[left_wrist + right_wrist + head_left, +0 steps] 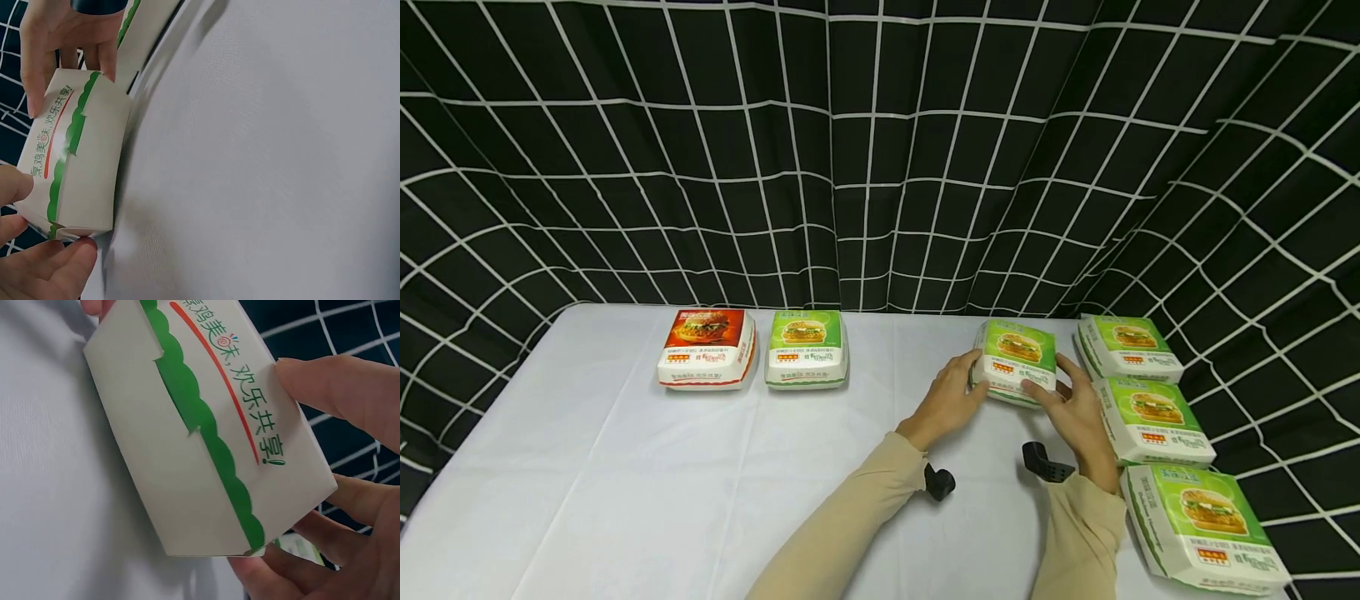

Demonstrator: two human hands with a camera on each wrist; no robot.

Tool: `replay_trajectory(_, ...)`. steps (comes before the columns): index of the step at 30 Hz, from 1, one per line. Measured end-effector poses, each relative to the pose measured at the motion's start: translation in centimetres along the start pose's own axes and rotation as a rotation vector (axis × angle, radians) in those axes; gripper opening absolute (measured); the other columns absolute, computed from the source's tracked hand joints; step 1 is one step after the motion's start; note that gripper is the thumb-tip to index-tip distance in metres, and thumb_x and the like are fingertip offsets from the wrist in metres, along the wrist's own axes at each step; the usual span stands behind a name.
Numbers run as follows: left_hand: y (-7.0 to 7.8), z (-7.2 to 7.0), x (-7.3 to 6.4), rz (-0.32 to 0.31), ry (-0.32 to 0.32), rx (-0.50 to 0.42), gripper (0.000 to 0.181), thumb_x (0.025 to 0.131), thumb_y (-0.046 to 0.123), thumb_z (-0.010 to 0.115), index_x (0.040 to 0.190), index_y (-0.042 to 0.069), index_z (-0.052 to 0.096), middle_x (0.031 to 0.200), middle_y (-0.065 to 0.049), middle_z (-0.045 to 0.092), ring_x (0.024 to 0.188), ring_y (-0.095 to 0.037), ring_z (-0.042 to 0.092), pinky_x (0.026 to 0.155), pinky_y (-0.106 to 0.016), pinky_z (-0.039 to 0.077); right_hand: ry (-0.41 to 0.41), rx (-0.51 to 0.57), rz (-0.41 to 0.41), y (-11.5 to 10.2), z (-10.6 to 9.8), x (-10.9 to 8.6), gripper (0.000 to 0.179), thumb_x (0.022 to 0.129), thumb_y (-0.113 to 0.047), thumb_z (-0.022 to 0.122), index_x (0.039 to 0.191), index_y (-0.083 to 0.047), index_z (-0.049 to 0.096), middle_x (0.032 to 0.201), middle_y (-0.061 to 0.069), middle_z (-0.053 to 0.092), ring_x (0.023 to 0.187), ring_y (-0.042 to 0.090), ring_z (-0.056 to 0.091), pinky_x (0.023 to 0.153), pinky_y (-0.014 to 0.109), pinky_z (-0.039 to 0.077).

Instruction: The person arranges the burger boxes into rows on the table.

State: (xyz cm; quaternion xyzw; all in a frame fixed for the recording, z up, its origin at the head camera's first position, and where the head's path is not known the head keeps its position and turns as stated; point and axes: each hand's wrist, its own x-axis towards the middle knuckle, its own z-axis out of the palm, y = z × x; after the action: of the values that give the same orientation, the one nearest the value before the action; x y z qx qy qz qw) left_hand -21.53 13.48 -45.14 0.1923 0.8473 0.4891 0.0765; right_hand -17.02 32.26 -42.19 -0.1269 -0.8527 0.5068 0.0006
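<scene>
A green and white burger box [1017, 357] is held between both hands near the back right of the white table. My left hand [946, 402] grips its left side, and my right hand [1081, 417] grips the right side with the thumb over the near edge. In the left wrist view, the left fingers [56, 272] wrap round one end of the box [87, 156]. The right wrist view shows the right thumb [340, 387] on the printed lid, with the other fingers curled round the corner. The box is slightly tilted, its lower edge close over the cloth.
At right, three green burger boxes [1157, 417] form a column beside the right forearm. A red burger box [706, 350] and another green one [807, 350] stand at the back left of the table [625, 500]. A black grid-patterned curtain [865, 150] hangs behind and at the sides.
</scene>
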Motion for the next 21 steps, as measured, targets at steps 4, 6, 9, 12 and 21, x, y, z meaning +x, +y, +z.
replay_trajectory(4, -0.6, -0.5, -0.5, 0.007, 0.058, -0.001, 0.052, 0.102, 0.024, 0.053, 0.151, 0.010, 0.040, 0.142, -0.010, 0.053, 0.125, -0.020, 0.053, 0.108, -0.037, 0.043, -0.018, 0.016, -0.023, -0.6, 0.7, 0.1, 0.094, 0.094, -0.035, 0.067, 0.160, -0.008, 0.006, 0.157, 0.027, 0.029, 0.141, 0.040, 0.040, 0.075, 0.002, 0.041)
replay_trajectory(6, -0.9, -0.8, -0.7, 0.014, 0.084, -0.007, 0.051, 0.102, 0.024, 0.053, 0.149, 0.009, 0.042, 0.135, -0.010, 0.056, 0.111, -0.018, 0.055, 0.098, -0.034, 0.046, -0.022, 0.000, -0.022, -1.0, 1.1, 0.2, 0.095, 0.094, -0.037, 0.067, 0.160, -0.009, 0.006, 0.156, 0.027, 0.031, 0.142, 0.039, 0.040, 0.077, 0.003, 0.040)
replay_trajectory(9, -1.3, -1.1, -1.0, 0.019, 0.106, -0.015, 0.050, 0.102, 0.023, 0.053, 0.149, 0.008, 0.042, 0.130, -0.011, 0.056, 0.100, -0.016, 0.052, 0.091, -0.033, 0.046, -0.030, -0.022, -0.030, -1.2, 1.5, 0.3, 0.095, 0.094, -0.038, 0.067, 0.160, -0.009, 0.006, 0.156, 0.027, 0.031, 0.142, 0.040, 0.040, 0.079, 0.005, 0.040)
replay_trajectory(12, -1.7, -1.3, -1.4, 0.015, 0.125, -0.032, 0.050, 0.102, 0.022, 0.053, 0.148, 0.006, 0.042, 0.135, -0.014, 0.055, 0.102, -0.017, 0.054, 0.093, -0.034, 0.047, -0.037, -0.037, -0.047, -1.3, 2.0, 0.5, 0.094, 0.094, -0.037, 0.067, 0.160, -0.008, 0.007, 0.157, 0.027, 0.030, 0.143, 0.041, 0.039, 0.086, 0.011, 0.045)
replay_trajectory(21, -2.6, -2.5, -2.7, 0.007, 0.189, -0.080, 0.050, 0.101, 0.019, 0.054, 0.147, 0.004, 0.043, 0.130, -0.016, 0.056, 0.100, -0.019, 0.056, 0.087, -0.034, 0.049, -0.066, -0.024, -0.095, -1.8, 3.9, 0.8, 0.090, 0.095, -0.032, 0.067, 0.160, -0.007, 0.010, 0.162, 0.024, 0.018, 0.145, 0.044, 0.034, 0.111, 0.052, 0.040)
